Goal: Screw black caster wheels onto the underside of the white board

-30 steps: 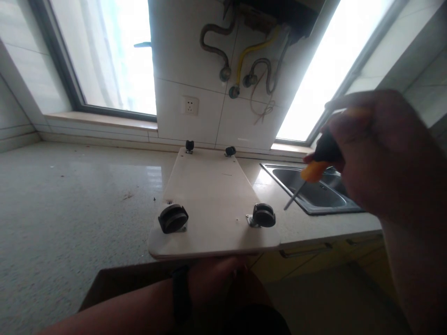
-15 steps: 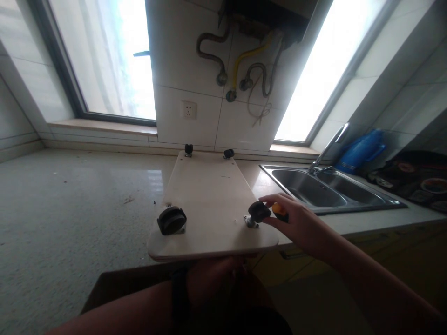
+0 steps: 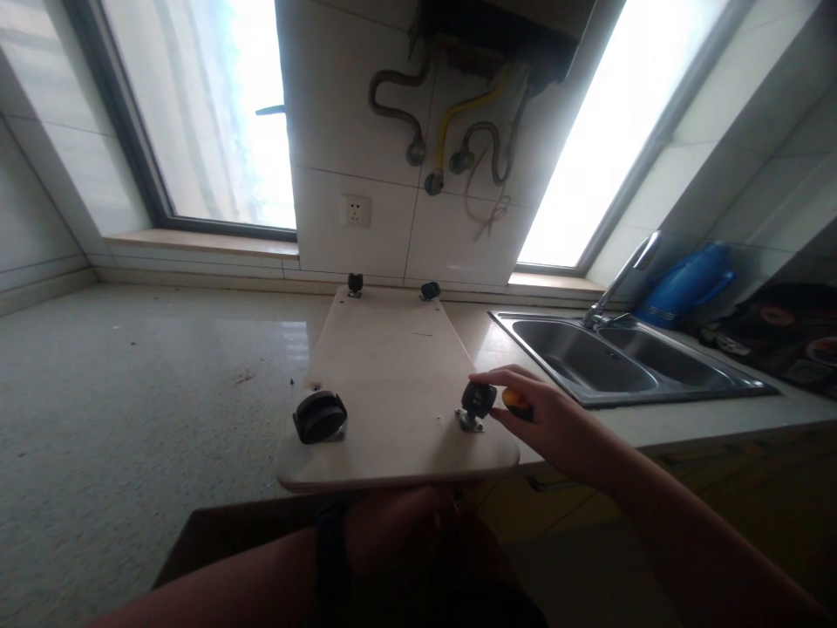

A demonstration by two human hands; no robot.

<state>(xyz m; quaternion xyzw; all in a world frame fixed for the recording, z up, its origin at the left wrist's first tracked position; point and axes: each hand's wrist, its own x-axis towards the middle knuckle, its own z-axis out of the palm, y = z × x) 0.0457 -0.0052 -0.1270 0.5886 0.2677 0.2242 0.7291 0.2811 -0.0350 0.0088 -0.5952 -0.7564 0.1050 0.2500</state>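
A pale wooden board [image 3: 392, 366] lies on the counter, with black caster wheels at its corners. My right hand [image 3: 533, 410] pinches the near right caster [image 3: 479, 399], whose metal plate rests on the board. An orange-and-black handle [image 3: 518, 403] is tucked in that palm; its tool end is hidden. The near left caster [image 3: 320, 417] stands untouched. At the far end are the far left caster [image 3: 355, 283] and far right caster [image 3: 430, 290]. My left hand [image 3: 418, 506] is under the board's near edge, in shadow, its fingers too dark to make out.
A double steel sink [image 3: 588, 358] with a tap [image 3: 621, 279] is on the right, a blue jug [image 3: 686, 283] behind it. A small dark screw [image 3: 292, 382] lies on the speckled counter [image 3: 163, 419] left of the board. Hoses [image 3: 396, 105] hang on the tiled wall.
The near right caster has turned under my right hand, so its wheel faces another way. My left hand stays under the board. The whole view has shifted slightly.
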